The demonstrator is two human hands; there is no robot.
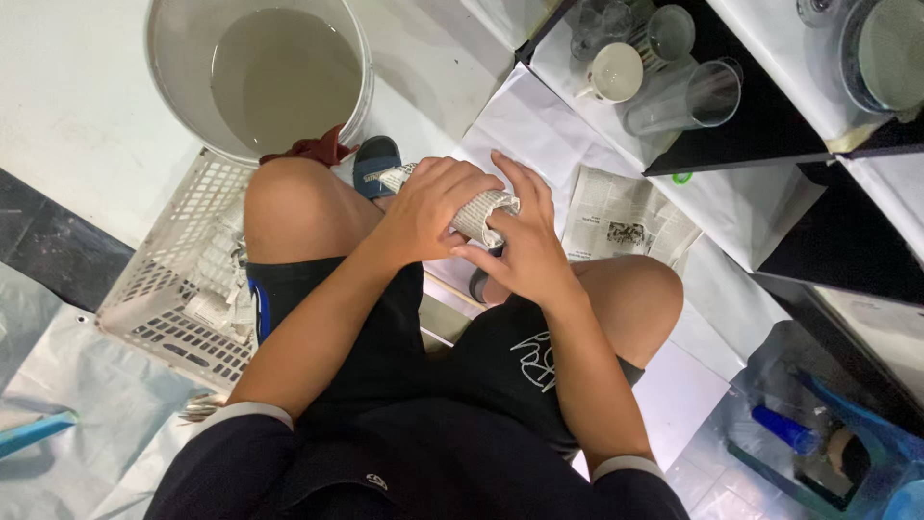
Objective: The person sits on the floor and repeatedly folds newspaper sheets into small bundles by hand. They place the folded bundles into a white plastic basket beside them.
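Observation:
Both my hands hold a bundle wrapped in newspaper (477, 214) above my knees. My left hand (428, 207) curls over its top and left end. My right hand (518, 241) presses against its right side, fingers spread over the paper. What is inside the wrapping is hidden. I am seated, with black shorts and bare knees below the hands.
A white bucket of cloudy water (260, 72) stands at upper left, beside a white plastic basket (173, 279) with wrapped items. Sheets of newspaper (626, 217) lie on the floor. A black shelf (731, 125) holds glasses and a cup (616, 72). A blue stool (847, 433) is lower right.

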